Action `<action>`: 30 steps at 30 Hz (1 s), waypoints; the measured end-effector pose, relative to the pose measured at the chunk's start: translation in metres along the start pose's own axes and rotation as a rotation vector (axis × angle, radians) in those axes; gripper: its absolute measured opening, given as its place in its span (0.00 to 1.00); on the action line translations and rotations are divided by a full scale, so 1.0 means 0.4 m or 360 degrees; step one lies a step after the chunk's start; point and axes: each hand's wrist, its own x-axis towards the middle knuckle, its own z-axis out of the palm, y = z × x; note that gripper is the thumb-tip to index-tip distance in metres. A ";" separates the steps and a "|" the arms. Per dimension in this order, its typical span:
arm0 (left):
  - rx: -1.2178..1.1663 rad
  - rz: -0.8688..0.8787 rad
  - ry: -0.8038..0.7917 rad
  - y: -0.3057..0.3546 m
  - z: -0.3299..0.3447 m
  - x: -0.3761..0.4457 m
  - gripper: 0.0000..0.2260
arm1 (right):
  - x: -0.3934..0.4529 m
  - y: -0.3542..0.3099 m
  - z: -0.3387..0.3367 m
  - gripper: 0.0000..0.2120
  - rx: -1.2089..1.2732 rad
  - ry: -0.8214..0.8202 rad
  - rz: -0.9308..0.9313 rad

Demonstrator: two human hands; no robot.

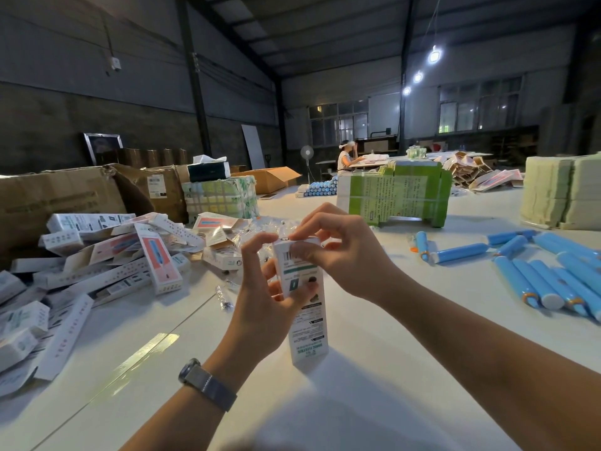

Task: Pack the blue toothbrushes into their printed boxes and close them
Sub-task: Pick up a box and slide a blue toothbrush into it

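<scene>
Right hand point(341, 252): curled fingertips pinching the top flap of one printed box point(304, 301); left hand point(260, 294): fingers wrapped round its upper body. Box upright, base on white table point(374, 369); contents hidden. Blue toothbrushes point(549, 271) loose at right, partly cut off.

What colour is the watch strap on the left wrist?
Grey, a woven-looking band, seen in the head view, the only one given.

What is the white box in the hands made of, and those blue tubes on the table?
The printed box looks like thin, slightly glossy cardboard: folded edges, printed text. The blue toothbrushes seem smooth plastic, showing a soft sheen, though that is hard to confirm.
</scene>
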 end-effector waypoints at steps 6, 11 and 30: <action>-0.0056 -0.0052 -0.0034 -0.003 0.000 0.001 0.35 | 0.000 0.000 -0.025 0.06 0.0210 -0.0063 0.0068; -0.0055 -0.0053 -0.0023 0.000 0.002 -0.002 0.33 | 0.001 -0.001 -0.014 0.09 0.0019 -0.0010 0.0041; -0.0026 -0.0001 -0.0067 0.004 0.003 -0.002 0.38 | 0.015 -0.011 -0.018 0.10 0.0174 -0.0050 0.0098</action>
